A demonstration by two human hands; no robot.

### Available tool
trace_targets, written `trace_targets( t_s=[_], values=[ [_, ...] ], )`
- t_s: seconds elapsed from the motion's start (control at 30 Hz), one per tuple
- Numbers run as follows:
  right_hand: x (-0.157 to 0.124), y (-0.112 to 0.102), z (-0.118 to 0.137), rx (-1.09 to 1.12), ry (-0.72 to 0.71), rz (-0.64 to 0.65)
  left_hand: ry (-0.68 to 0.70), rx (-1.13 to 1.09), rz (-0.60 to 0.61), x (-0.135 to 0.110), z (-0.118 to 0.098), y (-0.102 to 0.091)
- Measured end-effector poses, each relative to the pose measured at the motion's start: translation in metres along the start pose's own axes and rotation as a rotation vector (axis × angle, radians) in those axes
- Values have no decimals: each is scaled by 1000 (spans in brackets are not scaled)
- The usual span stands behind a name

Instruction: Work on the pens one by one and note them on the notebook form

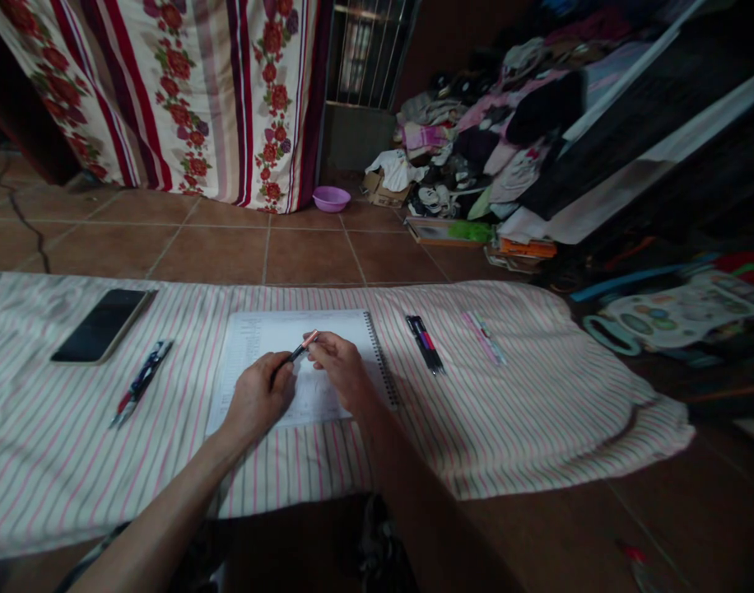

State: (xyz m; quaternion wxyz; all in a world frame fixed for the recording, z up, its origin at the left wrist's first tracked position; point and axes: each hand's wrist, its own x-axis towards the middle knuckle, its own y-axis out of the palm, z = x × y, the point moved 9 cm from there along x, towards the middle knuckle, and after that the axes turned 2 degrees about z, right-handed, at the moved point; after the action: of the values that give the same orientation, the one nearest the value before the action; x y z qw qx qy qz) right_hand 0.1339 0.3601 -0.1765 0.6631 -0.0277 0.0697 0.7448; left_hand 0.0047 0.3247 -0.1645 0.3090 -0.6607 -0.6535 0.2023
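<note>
A dark pen with a pinkish end is held slanted above an open spiral notebook. My left hand is closed around the pen's lower part. At the upper end, the fingers of my right hand pinch the pen near its pinkish tip. Faint lines or writing show on the notebook's left side, and its coil runs down the right edge. Both hands cover part of the page. To the right of the notebook lie several dark pens side by side.
The striped cloth covers the low table. Pink and pale pens lie farther right. On the left are a bundle of pens and a phone. A purple basin and piled clothes sit on the floor beyond.
</note>
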Motion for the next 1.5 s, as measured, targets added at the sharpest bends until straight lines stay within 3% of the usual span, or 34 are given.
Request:
trace_targets(
  t_s=[0.6, 0.87, 1.1, 1.27, 1.5],
  values=[
    [-3, 2, 2, 9, 19, 8, -5, -42, 18, -1, -2, 0],
    [-2, 1, 6, -67, -60, 2, 0, -64, 14, 0, -2, 0],
    [-12, 8, 33, -188, -354, -31, 45, -175, -41, 0, 4, -5],
    [-33, 18, 61, -276, -600, -13, 177, -134, -106, -5, -10, -14],
    [-65, 31, 89, -455, -932, -19, 263, -102, -149, -10, -25, -23]
  ],
)
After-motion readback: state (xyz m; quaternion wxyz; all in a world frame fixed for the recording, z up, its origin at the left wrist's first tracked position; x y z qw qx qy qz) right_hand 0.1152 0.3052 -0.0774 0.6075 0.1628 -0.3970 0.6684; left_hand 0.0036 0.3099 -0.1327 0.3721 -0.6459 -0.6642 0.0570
